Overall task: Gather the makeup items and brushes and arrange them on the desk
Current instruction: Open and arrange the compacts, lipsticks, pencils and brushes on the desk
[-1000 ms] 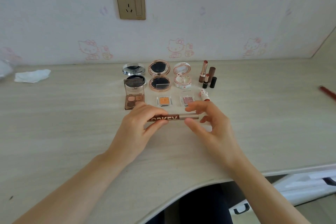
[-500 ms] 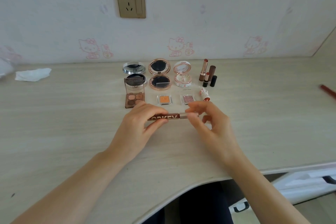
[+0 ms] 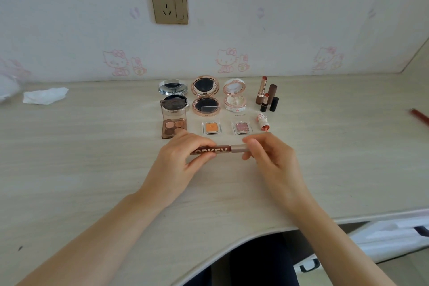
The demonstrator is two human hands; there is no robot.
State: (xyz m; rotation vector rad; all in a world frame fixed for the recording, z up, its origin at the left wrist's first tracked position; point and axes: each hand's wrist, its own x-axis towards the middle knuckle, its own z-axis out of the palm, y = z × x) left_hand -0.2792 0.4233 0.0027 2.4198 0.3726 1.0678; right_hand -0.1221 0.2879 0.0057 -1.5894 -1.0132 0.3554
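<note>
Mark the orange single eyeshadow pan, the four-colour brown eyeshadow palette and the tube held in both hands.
orange single eyeshadow pan (image 3: pixel 211 128), head view, on the orange powder.
four-colour brown eyeshadow palette (image 3: pixel 173 127), head view, centre of the pans.
lettered makeup tube (image 3: pixel 217 150), head view, on the dark lettered barrel between the hands.

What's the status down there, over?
Both hands, left and right, grip lip gloss tube above desk. Compacts, lipsticks already lined up behind. Nothing in the way.
</note>
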